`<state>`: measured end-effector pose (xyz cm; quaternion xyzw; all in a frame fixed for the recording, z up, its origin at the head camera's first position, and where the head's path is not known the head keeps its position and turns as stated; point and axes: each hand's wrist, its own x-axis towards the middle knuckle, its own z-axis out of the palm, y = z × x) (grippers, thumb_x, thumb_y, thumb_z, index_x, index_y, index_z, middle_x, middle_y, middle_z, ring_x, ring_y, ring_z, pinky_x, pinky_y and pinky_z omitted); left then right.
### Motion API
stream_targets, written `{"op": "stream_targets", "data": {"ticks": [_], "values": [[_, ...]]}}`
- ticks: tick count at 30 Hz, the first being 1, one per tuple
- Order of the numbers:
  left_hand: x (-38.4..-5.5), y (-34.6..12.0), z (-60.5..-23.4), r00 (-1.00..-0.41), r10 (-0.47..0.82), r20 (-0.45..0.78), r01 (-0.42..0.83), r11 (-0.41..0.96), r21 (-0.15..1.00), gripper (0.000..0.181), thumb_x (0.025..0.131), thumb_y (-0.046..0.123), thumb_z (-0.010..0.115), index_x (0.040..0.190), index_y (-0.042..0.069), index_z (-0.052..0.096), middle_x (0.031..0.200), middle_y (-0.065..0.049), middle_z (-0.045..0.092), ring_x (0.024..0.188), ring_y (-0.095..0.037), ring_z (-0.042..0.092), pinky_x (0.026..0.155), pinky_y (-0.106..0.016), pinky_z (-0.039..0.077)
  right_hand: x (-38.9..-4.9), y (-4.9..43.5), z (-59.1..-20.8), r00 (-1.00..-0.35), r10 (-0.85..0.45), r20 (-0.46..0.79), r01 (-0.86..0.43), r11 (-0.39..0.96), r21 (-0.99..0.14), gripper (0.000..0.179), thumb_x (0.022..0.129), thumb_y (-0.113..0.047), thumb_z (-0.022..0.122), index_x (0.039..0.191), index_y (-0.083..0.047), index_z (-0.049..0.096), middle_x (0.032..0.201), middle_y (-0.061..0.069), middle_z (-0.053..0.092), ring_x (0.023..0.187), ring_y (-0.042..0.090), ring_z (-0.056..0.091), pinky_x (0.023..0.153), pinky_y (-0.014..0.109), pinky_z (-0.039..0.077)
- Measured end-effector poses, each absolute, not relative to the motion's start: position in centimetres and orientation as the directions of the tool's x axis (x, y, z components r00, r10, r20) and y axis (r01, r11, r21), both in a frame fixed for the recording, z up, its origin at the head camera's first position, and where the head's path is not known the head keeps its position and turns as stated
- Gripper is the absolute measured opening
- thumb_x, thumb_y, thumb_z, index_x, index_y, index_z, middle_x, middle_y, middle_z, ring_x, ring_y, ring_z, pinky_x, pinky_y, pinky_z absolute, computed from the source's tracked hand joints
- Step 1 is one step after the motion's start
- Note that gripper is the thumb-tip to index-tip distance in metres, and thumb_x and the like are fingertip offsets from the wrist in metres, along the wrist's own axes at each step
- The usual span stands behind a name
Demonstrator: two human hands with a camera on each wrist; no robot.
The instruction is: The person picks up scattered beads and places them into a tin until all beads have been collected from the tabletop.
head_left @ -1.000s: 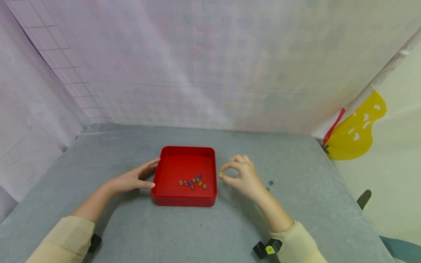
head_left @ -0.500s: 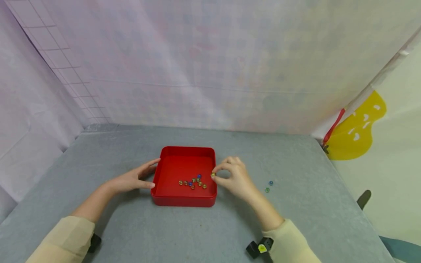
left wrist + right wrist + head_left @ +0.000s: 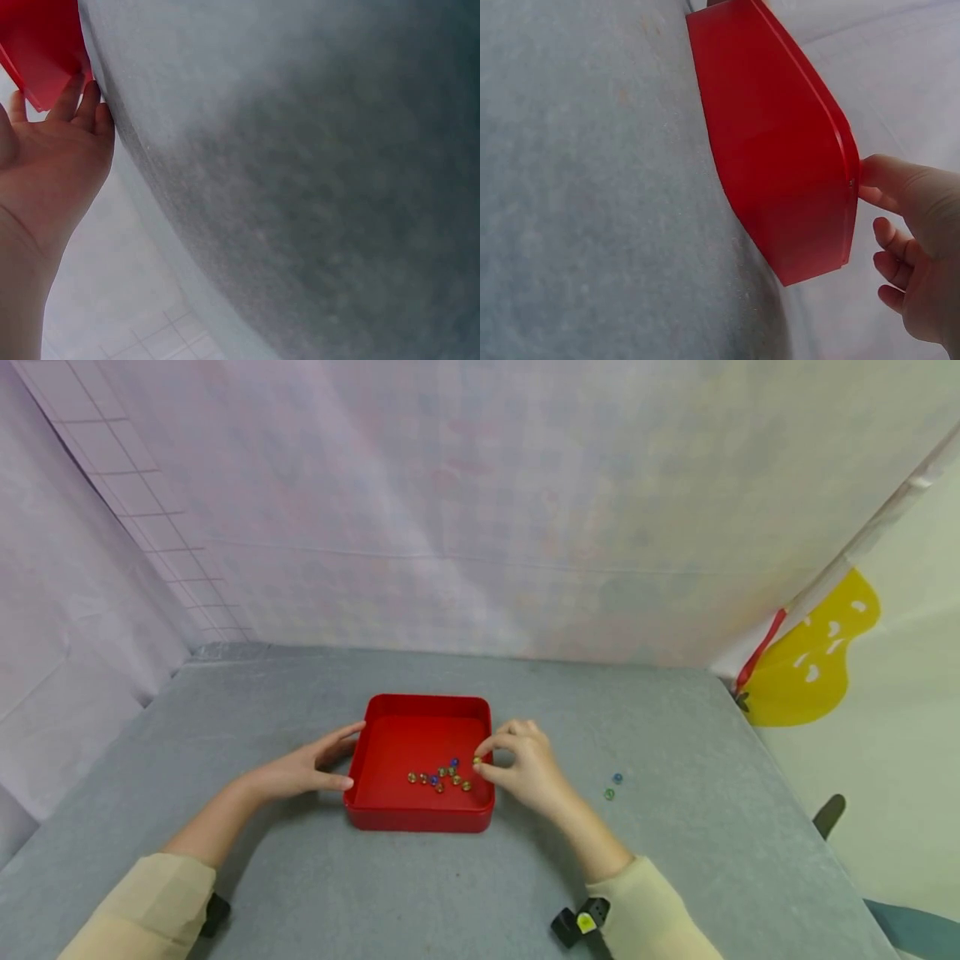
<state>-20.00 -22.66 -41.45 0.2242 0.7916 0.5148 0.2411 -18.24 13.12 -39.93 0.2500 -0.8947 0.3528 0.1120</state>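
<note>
A square red tray (image 3: 420,820) stands on the grey table, with several glass marbles (image 3: 440,787) in its nearer part, amber, blue and greenish. Against its left wall my left hand (image 3: 306,768) rests with fingers and thumb spread; the left wrist view shows the fingertips (image 3: 69,96) touching the red side. Over the right rim, my right hand (image 3: 528,768) pinches a yellow marble (image 3: 477,761) between thumb and forefinger. In the right wrist view the tray wall hides that marble, and the other fingers (image 3: 892,266) curl loosely outside the tray.
To the right on the table lie a blue marble (image 3: 618,778) and a green marble (image 3: 609,794). A pale curtain (image 3: 450,527) hangs behind the table's back edge. More cloth with a yellow print (image 3: 817,652) hangs at the right.
My right hand has moved left with the yellow marble, from beside the tray to over its right rim. The green marble on the table is now uncovered. My left hand stays still.
</note>
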Motion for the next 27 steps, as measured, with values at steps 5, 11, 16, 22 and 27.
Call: {"op": "stream_targets", "data": {"ticks": [5, 11, 16, 22, 27], "values": [[-20.06, -22.73, -41.58, -0.78, 0.607, -0.15, 0.106, 0.364, 0.925, 0.083, 0.091, 0.014, 0.065, 0.155, 0.012, 0.012, 0.155, -0.023, 0.014, 0.141, -0.042, 0.011, 0.106, -0.065, 0.017, -18.41, 13.02, -40.27, -0.841, -0.376, 0.389, -0.54, 0.62, -0.569, 0.01, 0.079, -0.018, 0.081, 0.086, -0.018, 0.074, 0.09, 0.002, 0.059, 0.091, 0.016, 0.046, 0.082, 0.04, 0.037], [-20.0, -22.69, -41.46, -0.784, 0.6, -0.159, 0.094, 0.368, 0.925, 0.083, 0.091, 0.015, 0.065, 0.155, 0.013, 0.012, 0.156, -0.023, 0.014, 0.141, -0.042, 0.01, 0.106, -0.065, 0.017, -18.44, 12.83, -40.25, -0.839, -0.379, 0.391, -0.544, 0.622, -0.563, 0.011, 0.078, -0.017, 0.081, 0.087, -0.018, 0.074, 0.09, 0.002, 0.059, 0.091, 0.016, 0.046, 0.081, 0.04, 0.038], [-19.96, -22.69, -41.35, -0.786, 0.595, -0.168, 0.089, 0.378, 0.921, 0.083, 0.091, 0.016, 0.065, 0.155, 0.013, 0.012, 0.156, -0.023, 0.015, 0.141, -0.042, 0.011, 0.105, -0.064, 0.019, -18.61, 12.64, -40.31, -0.847, -0.38, 0.372, -0.532, 0.631, -0.564, 0.012, 0.078, -0.018, 0.081, 0.088, -0.018, 0.074, 0.091, 0.003, 0.06, 0.091, 0.016, 0.046, 0.082, 0.039, 0.038], [-19.94, -22.62, -41.28, -0.787, 0.594, -0.168, 0.089, 0.378, 0.922, 0.083, 0.091, 0.017, 0.066, 0.155, 0.013, 0.012, 0.155, -0.023, 0.016, 0.141, -0.042, 0.012, 0.105, -0.064, 0.019, -18.6, 12.44, -40.37, -0.86, -0.38, 0.341, -0.511, 0.637, -0.577, 0.016, 0.079, -0.02, 0.081, 0.094, -0.016, 0.075, 0.093, 0.005, 0.06, 0.091, 0.016, 0.046, 0.083, 0.04, 0.037], [-19.93, -22.66, -41.29, -0.788, 0.592, -0.168, 0.093, 0.385, 0.918, 0.084, 0.091, 0.017, 0.066, 0.155, 0.012, 0.012, 0.155, -0.023, 0.016, 0.141, -0.043, 0.012, 0.105, -0.064, 0.02, -18.49, 12.45, -40.38, -0.857, -0.378, 0.351, -0.515, 0.634, -0.576, 0.017, 0.078, -0.018, 0.081, 0.093, -0.015, 0.075, 0.092, 0.002, 0.06, 0.092, 0.015, 0.047, 0.083, 0.041, 0.038]]}}
